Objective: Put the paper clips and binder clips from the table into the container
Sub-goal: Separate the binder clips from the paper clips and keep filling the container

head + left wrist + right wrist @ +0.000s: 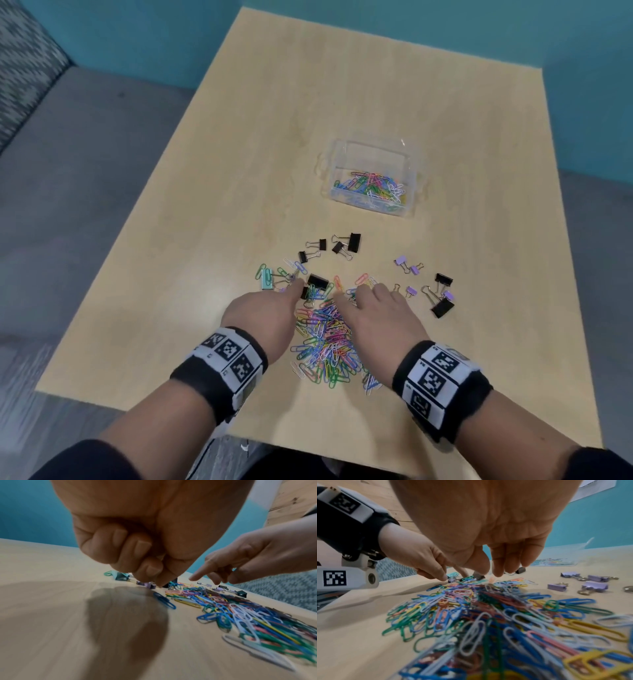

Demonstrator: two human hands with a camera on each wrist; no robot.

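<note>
A heap of coloured paper clips [325,342] lies near the table's front edge, between my wrists. Black binder clips [352,241] and purple binder clips [404,263] are scattered beyond it. The clear container [416,192] stands further back and holds several paper clips. My left hand [297,285] has its fingers curled, and thumb and forefinger pinch a small purple binder clip [147,584] on the table at the heap's far left. My right hand [356,294] hovers over the heap's far edge with loose, extended fingers [498,572] and holds nothing.
A teal binder clip [266,278] lies left of my left hand among loose clips. More black binder clips [443,306] sit at the right. The wooden table [342,85] is backed by a teal wall, with grey floor at the left.
</note>
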